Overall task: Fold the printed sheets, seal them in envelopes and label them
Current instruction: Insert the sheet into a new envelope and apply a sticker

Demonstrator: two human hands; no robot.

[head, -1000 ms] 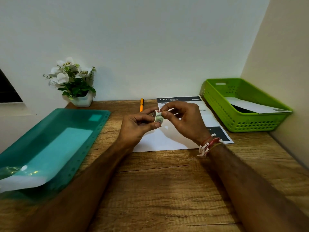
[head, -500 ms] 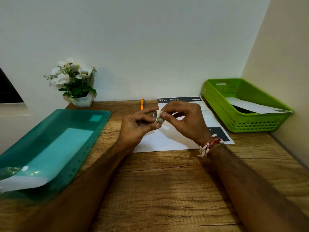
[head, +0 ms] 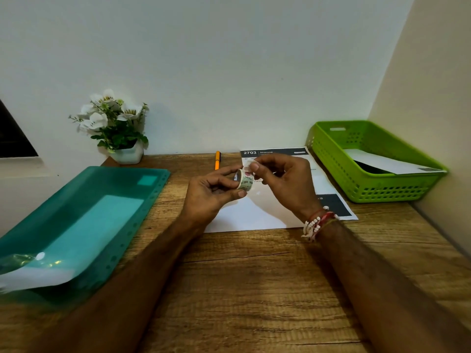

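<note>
— Left grip (head: 211, 197) holds what?
— Small roll of tape (head: 245, 181), pinched between thumb and curled fingers, above the printed sheet (head: 254, 217) on the tabletop (head: 254, 276).
— And the right grip (head: 288, 184)?
— Thumb and forefinger nip the loose end at the roll's top; the other fingers are loosely curled.
— How does the roll look?
— White, with green and pink print, open core facing left. The sheet is white with dark bands, "2703" at its far edge.

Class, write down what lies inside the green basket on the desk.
Inside the green basket, a white paper lies over a dark item. The basket's near wall hides whatever lies lower.
</note>
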